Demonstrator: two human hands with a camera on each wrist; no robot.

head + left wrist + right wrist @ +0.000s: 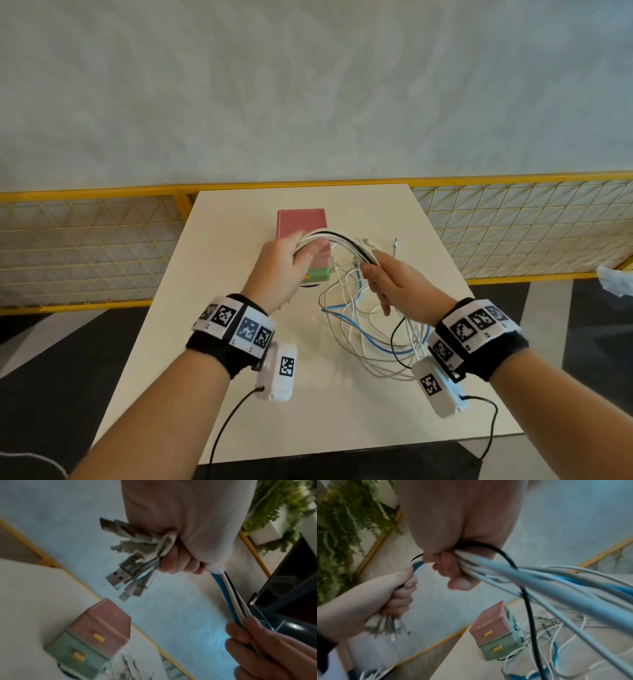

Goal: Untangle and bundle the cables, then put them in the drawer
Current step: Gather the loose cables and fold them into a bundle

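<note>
White, blue and black cables stretch in a short bundle between my hands above the middle of the white tabletop. My left hand clenches the connector ends; my right hand grasps the strands farther along. Loose loops trail onto the tabletop's right side. A small pink and green drawer box stands toward the far edge, both drawers closed.

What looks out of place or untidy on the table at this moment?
The cables are untidy: past the right hand they sprawl in loose, crossing loops over the table, some against the small drawer box. Only the plug ends are gathered, in the left hand. Nothing looks damaged or spilled.
</note>
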